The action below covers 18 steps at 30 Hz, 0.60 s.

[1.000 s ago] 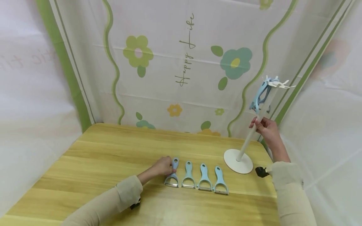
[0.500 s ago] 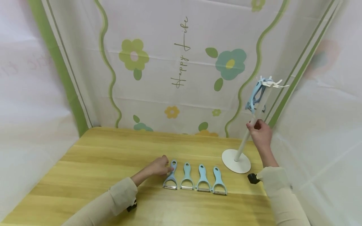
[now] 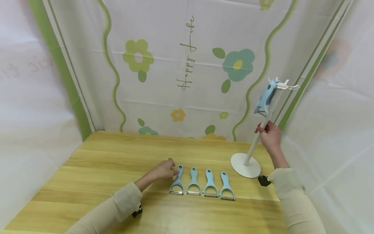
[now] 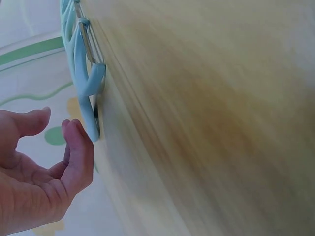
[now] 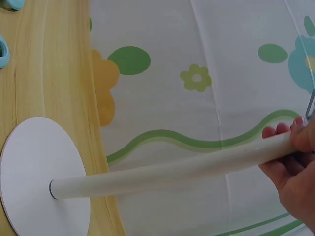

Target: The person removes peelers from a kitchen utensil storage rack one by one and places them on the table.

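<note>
Several blue Y-shaped peelers lie in a row on the wooden table, handles pointing to the back. Beside the leftmost peeler (image 3: 179,176) is my left hand (image 3: 165,170). Its thumb and fingers (image 4: 78,157) stand apart in the left wrist view, loosely bent and with nothing between them. My right hand (image 3: 271,136) grips the white pole of a hook stand (image 3: 252,150), below the hooks; the right wrist view shows fingers and thumb around the pole (image 5: 172,172). Blue peelers (image 3: 266,97) hang from the stand's left-hand hooks, overlapping, so some are partly hidden.
The stand's round base (image 3: 238,167) rests near the right end of the wooden table (image 3: 117,152). A flowered curtain (image 3: 163,91) rises behind the table's back edge, with white sheets on both sides. White hooks (image 3: 292,87) stick out at the stand's top right.
My left hand has let go of the leftmost peeler and drawn slightly left. My right hand has shifted its grip on the pole, and the stand's top has turned with its hanging peelers.
</note>
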Tool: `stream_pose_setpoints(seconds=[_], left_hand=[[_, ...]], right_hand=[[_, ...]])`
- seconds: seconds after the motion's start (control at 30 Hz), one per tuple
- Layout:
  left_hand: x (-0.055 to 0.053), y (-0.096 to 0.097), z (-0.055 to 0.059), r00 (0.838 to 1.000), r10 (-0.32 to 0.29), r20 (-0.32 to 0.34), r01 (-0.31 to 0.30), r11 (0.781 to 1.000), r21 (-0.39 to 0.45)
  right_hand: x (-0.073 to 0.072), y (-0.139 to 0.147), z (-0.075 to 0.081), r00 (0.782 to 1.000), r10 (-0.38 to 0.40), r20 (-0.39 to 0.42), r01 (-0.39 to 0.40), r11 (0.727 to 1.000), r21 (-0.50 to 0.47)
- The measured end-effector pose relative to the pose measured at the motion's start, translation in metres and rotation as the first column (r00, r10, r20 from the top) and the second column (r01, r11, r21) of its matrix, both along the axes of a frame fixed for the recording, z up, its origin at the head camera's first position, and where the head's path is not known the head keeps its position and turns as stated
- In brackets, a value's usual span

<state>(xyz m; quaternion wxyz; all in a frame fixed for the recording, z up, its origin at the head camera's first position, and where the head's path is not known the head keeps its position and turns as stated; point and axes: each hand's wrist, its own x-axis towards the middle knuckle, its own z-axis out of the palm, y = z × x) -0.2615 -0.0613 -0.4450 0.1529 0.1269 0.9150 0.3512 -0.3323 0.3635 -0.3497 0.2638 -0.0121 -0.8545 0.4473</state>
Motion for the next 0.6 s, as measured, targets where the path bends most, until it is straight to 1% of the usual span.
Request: stream_pose_setpoints(seconds=[0.1, 0.17, 0.3, 0.4, 0.5, 0.53, 0.6], left_hand=[[-0.002, 0.002, 0.002, 1.0, 0.0, 0.004, 0.0, 0.999, 0.033], [-0.003, 0.004, 0.003, 1.0, -0.006, 0.001, 0.006, 0.999, 0.052], [-0.006, 0.009, 0.007, 0.999, -0.032, -0.016, 0.033, 0.997, 0.071], [-0.007, 0.012, 0.01, 0.998, -0.062, -0.026, 0.064, 0.994, 0.084], [-0.008, 0.016, 0.011, 0.993, -0.108, -0.052, 0.112, 0.989, 0.094], [-0.01, 0.018, 0.012, 0.988, -0.132, -0.075, 0.139, 0.986, 0.092], [-0.013, 0.023, 0.015, 0.975, -0.187, -0.123, 0.2, 0.975, 0.097]], right_hand=[[0.001, 0.01, 0.003, 0.995, 0.088, 0.036, -0.088, 0.996, -0.007], [0.0, 0.017, 0.004, 0.987, 0.151, 0.054, -0.151, 0.988, -0.016], [-0.001, 0.029, 0.003, 0.961, 0.271, 0.056, -0.269, 0.963, -0.031], [-0.003, 0.036, 0.003, 0.939, 0.341, 0.053, -0.34, 0.94, -0.027], [-0.004, 0.038, 0.001, 0.915, 0.4, 0.058, -0.399, 0.916, -0.041], [-0.004, 0.038, 0.001, 0.909, 0.411, 0.062, -0.409, 0.911, -0.043], [-0.004, 0.038, 0.0, 0.899, 0.433, 0.067, -0.43, 0.901, -0.056]])
